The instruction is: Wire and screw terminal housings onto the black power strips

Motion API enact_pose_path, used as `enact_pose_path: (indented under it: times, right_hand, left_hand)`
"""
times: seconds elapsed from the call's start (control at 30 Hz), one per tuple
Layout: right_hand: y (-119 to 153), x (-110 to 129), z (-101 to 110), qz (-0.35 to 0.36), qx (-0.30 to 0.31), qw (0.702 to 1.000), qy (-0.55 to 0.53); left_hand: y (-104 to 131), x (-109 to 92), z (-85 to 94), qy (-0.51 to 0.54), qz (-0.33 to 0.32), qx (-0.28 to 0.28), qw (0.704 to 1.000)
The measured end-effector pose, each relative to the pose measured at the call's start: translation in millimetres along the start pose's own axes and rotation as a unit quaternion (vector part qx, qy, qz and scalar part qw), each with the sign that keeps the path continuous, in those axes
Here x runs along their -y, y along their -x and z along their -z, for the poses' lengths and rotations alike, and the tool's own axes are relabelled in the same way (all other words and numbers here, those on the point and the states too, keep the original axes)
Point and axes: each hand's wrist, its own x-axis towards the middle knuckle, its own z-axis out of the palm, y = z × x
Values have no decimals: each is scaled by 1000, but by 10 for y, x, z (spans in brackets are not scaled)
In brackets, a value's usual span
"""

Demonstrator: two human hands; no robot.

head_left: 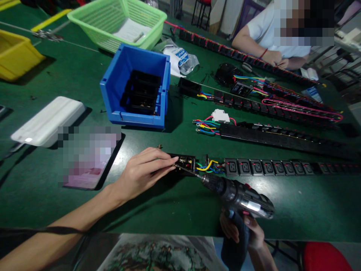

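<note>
My right hand (255, 230) is wrapped round the grip of a black cordless drill (239, 195), which points left over the table's front part. Its long thin bit (190, 171) reaches the fingertips of my left hand (145, 165). Those fingers are pinched together at a black terminal box (189, 162) with brass-coloured screws; whatever they hold at the bit's tip is too small to make out. Yellow, green and blue wires (207, 166) run from the box to a black power strip (262, 167) lined with sockets, lying flat to the right.
Behind my left hand stands a blue bin (132, 119) of black housings. A phone (90, 162) and white power bank (47, 120) lie left. More wired strips (282, 137) lie behind, near a green basket (118, 22). A person (262, 41) works across the table.
</note>
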Motion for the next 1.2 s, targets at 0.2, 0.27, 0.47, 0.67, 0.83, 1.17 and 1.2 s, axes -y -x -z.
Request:
enact_pose_path:
  times: [0.2,0.27,0.47,0.67,0.83,1.17,1.2]
  right_hand:
    - [-55,93,-102,14,22,999,-34]
    - [-63,115,-130,16,24,999,-33]
    - [-82,129,-162,14,21,999,-26]
    - [-82,95,-118,16,16,1000,-18]
    - [-60,95,-95,3,17,1000,-13]
    - [-82,136,-153,4,17,1000,-23]
    - [-82,134,-150,5,19,1000,-25]
  left_hand:
    - [-7,-58,-2,76,71,2,995]
    - [-11,-54,-10,88,82,-7,993]
    - [-13,-7,-36,94,108,-25,989]
    - [-12,7,-32,109,126,-19,986]
    - [-7,1,-35,119,148,-16,982]
    - [-5,-4,-2,150,150,0,977]
    - [-5,-8,4,148,151,2,977]
